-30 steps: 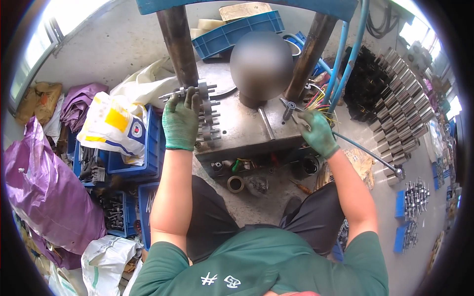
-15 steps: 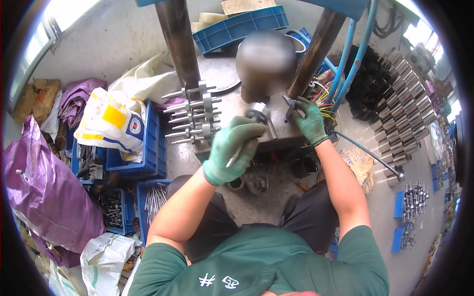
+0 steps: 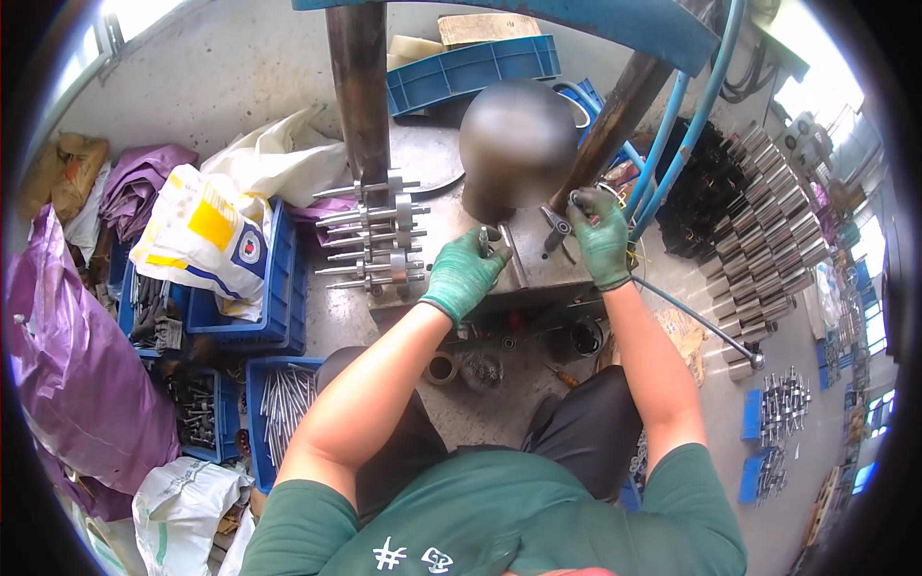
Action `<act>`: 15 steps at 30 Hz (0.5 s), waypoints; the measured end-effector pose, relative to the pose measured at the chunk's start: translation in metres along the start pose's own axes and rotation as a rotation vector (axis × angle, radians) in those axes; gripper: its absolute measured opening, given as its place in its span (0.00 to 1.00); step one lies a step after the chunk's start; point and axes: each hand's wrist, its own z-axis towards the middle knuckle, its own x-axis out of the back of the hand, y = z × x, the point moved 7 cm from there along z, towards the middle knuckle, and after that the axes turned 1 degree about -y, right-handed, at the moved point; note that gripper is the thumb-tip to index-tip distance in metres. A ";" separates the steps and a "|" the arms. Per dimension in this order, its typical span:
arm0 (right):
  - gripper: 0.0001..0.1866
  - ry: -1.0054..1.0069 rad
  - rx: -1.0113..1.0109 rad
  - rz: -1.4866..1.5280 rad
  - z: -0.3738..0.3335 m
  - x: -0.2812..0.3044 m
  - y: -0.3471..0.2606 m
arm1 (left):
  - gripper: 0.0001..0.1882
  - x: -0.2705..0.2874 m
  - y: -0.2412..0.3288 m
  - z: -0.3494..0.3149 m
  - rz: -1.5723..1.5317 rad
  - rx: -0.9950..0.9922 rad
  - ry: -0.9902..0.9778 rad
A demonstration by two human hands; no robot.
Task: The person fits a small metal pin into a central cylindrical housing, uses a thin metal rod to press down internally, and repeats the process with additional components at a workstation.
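Note:
My left hand (image 3: 465, 276), in a green glove, is at the bench's front edge, fingers closed around a small metal rod (image 3: 484, 240) whose end shows above the thumb. A longer metal bar (image 3: 515, 257) lies just right of it on the metal bench (image 3: 440, 219). My right hand (image 3: 602, 240), gloved too, hovers at the bench's right side with fingers pinched together; what they hold is too small to name. Left of that hand is a dark metal handle-like part (image 3: 557, 230), not gripped. Several metal shafts with thick collars (image 3: 386, 235) lie in a row at the bench's left.
A press frame with dark posts (image 3: 361, 106) and a blurred round ram (image 3: 517, 134) rises over the bench. Blue hoses (image 3: 677, 144) run down on the right. Blue crates (image 3: 288, 278), bags and thin rods (image 3: 284, 398) fill the left; stacked metal cylinders (image 3: 768, 221) stand right.
My left hand has moved from above the bench's front down to its surface, still closed on the rod. My right hand has come away from the handle-like part, fingers now pinched.

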 end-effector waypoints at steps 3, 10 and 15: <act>0.14 -0.039 0.042 -0.067 0.050 -0.010 -0.045 | 0.21 0.013 0.005 -0.003 0.088 -0.011 0.026; 0.13 -0.195 -0.059 0.222 0.140 -0.084 0.017 | 0.21 0.007 -0.042 0.024 0.070 -0.031 -0.024; 0.15 -0.156 -0.005 0.201 0.147 -0.084 0.083 | 0.16 -0.008 -0.006 0.012 0.458 -0.351 0.024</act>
